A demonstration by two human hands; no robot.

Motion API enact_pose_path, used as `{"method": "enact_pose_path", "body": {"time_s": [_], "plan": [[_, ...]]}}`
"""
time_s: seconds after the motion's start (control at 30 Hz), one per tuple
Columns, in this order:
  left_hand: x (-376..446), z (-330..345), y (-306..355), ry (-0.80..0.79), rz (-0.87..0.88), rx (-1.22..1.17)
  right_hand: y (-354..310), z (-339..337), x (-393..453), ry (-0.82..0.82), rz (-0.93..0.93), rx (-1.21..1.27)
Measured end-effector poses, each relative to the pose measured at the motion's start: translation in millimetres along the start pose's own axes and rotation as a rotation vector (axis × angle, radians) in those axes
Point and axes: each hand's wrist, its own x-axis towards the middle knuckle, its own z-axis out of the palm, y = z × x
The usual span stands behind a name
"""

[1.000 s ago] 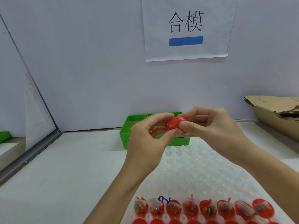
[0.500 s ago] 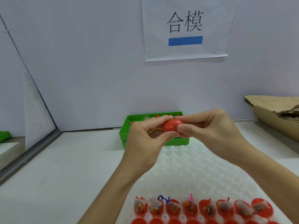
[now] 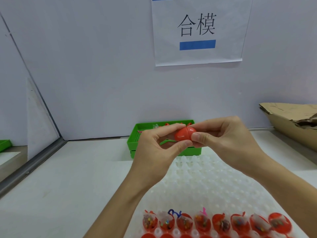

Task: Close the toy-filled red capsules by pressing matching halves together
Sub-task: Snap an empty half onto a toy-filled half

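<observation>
A white paper sheet (image 3: 199, 31) hangs on the wall. Two big black Chinese signs, 合模 (image 3: 196, 24), are printed on it. Just under the signs on the sheet is a plain blue bar (image 3: 197, 44) with no words. No other words or numbers can be read.

place: assembly workstation | cues: partition wall (image 3: 85, 66), posted sign (image 3: 197, 31), green bin (image 3: 135, 134), white tray (image 3: 214, 177)
</observation>
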Motion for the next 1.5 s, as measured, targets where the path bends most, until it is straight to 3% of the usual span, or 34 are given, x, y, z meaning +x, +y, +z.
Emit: {"method": "enact_pose_path", "body": {"time_s": [0.93, 1.5], "plan": [[1.4, 4.0, -10.0, 0.044, 0.008, 0.044, -3.8, 3.5, -0.6, 0.068, 0.05, -0.168], [-0.6, 7.6, -19.4, 0.053, 0.041, 0.139, -1.2, 5.1, -3.5, 0.002, -0.009, -0.308]]}}
